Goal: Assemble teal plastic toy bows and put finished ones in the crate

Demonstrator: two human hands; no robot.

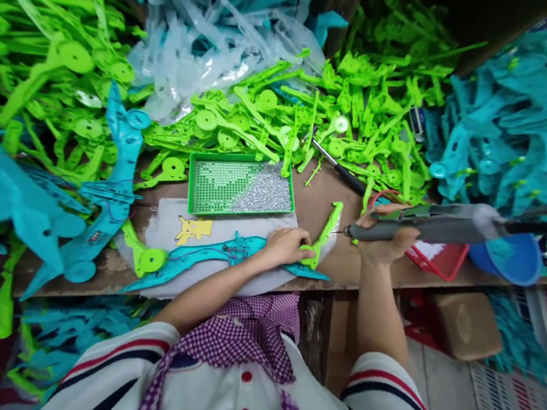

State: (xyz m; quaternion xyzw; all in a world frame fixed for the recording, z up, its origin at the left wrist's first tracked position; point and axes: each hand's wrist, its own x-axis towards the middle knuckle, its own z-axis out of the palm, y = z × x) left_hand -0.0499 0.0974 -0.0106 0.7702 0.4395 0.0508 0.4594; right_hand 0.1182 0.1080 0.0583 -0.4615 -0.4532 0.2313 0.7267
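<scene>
On a grey cloth lies a long blue plastic toy part (196,255), shaped like a bow. A green curved arm (328,229) sits against its right end, and my left hand (287,245) grips that arm's round base with closed fingers. My right hand (384,240) is wrapped round a grey electric screwdriver (432,222), held roughly level. Its thin bit points left, toward the green arm; whether they touch I cannot tell. Another green arm (150,259) is at the blue part's left end. Just behind stands a green tray (194,188) of small silver screws.
Heaps of green parts (244,120) and blue parts (516,123) line the back and sides. A screwdriver with a dark handle (350,178) lies behind my right hand. To the right are a red basket (452,262) and a blue bowl (518,261) near the bench edge.
</scene>
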